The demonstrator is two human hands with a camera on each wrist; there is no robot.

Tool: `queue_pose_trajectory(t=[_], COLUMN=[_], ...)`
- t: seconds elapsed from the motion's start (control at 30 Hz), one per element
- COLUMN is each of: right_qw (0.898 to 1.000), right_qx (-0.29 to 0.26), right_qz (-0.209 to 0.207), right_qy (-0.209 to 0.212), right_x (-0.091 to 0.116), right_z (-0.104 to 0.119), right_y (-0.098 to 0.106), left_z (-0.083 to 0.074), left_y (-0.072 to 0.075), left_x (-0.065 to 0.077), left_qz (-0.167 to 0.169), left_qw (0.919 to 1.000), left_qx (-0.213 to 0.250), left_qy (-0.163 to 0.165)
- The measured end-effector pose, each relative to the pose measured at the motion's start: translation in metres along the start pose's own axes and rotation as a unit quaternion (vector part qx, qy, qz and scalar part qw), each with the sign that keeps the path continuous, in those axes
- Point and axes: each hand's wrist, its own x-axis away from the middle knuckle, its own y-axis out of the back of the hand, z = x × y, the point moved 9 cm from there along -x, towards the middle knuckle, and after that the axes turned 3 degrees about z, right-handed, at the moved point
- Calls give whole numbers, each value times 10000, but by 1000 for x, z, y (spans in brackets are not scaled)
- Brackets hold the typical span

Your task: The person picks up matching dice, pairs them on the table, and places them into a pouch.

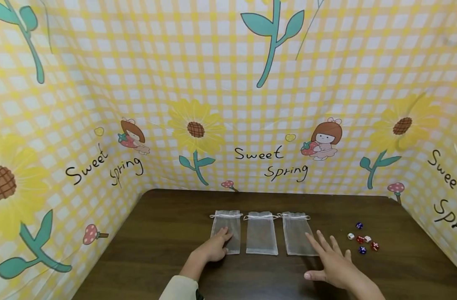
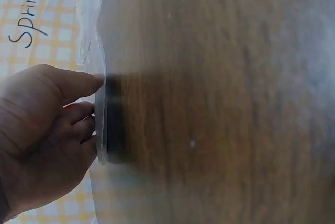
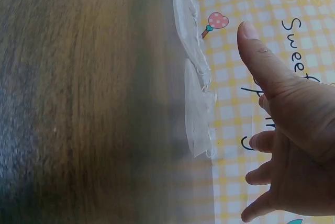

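Note:
Three sheer white drawstring mesh pouches lie in a row on the brown table. My left hand (image 1: 213, 246) rests on the left pouch (image 1: 234, 243), its fingers loosely extended over the mesh. Seen from the left wrist, thumb and fingertips are right at the edge of that pouch (image 2: 91, 14). Between the hands lies the middle pouch (image 1: 261, 235), flat, with its drawstring end facing away. My right hand (image 1: 335, 264) is spread with straight fingers, its fingertips overlapping the lower right side of the right pouch (image 1: 295, 235). Nothing is gripped by it.
Several dice sit in a loose cluster right of the right pouch, among them a blue die (image 1: 359, 225), a white die (image 1: 350, 236) and a red die (image 1: 375, 246). A yellow checked cloth (image 1: 228, 108) with printed flowers hangs behind and beside the table (image 1: 157, 233).

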Motion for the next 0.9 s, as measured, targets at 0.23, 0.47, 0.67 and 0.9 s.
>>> queue_pose_trajectory(t=[0.23, 0.47, 0.67, 0.9], right_qw=[9993, 9833, 9666, 9559], right_qx=[30, 469, 573, 227], right_qz=[-275, -1743, -2461, -2635], right_qy=[246, 230, -418, -1278], right_x=[-1, 5, 20, 35], right_z=[-6, -22, -64, -130], right_y=[6, 49, 85, 95], left_z=[1, 0, 0, 1], left_y=[0, 2, 2, 1], left_x=[0, 1, 0, 0], left_qz=[-9, -13, 42, 80], left_qw=[10000, 9999, 10000, 9999], left_qx=[24, 38, 39, 88], left_qy=[-66, -95, -44, -16])
